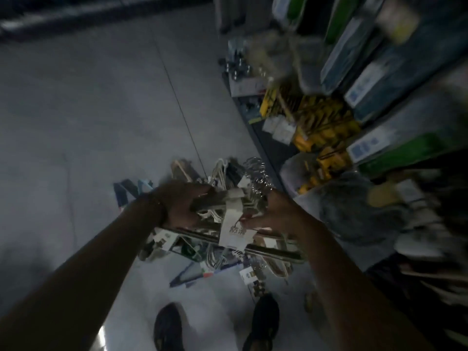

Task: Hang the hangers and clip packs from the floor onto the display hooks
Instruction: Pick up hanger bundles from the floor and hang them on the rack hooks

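A bundle of metal hangers (255,249) banded with a white paper label (234,231) is held up above the floor. My left hand (182,203) grips the bundle's upper left bar. At the label on the right side, my right hand (273,216) pinches the bundle. The bundle's silver hooks (258,173) stick up at the far end. Under it, a pile of more hangers and clip packs (202,262) lies on the grey floor (88,122). The whole view is dark and blurred.
Store shelving runs along the right, with yellow packs (321,122), blue and green boxes (379,79) and grey fluffy goods (354,211). Blue hangers (131,191) lie on the floor at left. My two dark shoes (215,325) stand at the bottom.
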`<state>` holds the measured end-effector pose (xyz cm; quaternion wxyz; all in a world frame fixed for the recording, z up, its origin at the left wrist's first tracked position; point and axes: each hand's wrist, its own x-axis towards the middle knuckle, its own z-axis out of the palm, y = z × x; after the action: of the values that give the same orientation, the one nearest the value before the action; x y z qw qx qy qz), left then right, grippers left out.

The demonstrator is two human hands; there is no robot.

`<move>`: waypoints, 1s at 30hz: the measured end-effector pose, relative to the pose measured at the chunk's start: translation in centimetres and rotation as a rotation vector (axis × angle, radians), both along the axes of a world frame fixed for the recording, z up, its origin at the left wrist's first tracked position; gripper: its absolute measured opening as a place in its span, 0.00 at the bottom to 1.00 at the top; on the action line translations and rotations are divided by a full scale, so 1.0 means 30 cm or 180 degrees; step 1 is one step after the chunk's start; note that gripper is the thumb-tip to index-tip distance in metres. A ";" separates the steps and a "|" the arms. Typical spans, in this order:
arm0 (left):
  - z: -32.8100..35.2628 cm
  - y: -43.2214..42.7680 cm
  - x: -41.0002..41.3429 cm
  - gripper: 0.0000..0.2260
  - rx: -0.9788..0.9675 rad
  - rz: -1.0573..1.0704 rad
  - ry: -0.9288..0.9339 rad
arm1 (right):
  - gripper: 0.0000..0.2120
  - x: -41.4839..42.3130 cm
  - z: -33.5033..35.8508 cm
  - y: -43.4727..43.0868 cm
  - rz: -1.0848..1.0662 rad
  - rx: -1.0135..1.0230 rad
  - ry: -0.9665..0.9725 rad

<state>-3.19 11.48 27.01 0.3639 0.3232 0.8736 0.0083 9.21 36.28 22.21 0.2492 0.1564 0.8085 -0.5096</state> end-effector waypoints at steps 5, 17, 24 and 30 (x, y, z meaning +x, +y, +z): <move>0.654 0.094 0.064 0.34 0.0062 -0.0225 0.0650 | 0.15 0.147 0.587 0.025 -0.0781 -0.0198 0.0375; 1.034 0.285 0.698 0.35 0.3656 0.3486 -0.2243 | 0.13 0.614 1.311 -0.135 -0.2898 -0.1177 0.1422; 1.179 0.354 0.844 0.15 0.3960 0.2013 -0.2397 | 0.20 0.945 1.480 -0.235 -0.3139 0.1395 0.1181; 1.319 0.469 1.131 0.09 0.3682 0.1075 -0.2622 | 0.21 1.331 1.673 -0.308 -0.3816 0.3644 0.0742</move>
<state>30.73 25.56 66.57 0.4278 0.2953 0.5595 0.6455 49.15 27.04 72.41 -0.2673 0.6086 0.7429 -0.0793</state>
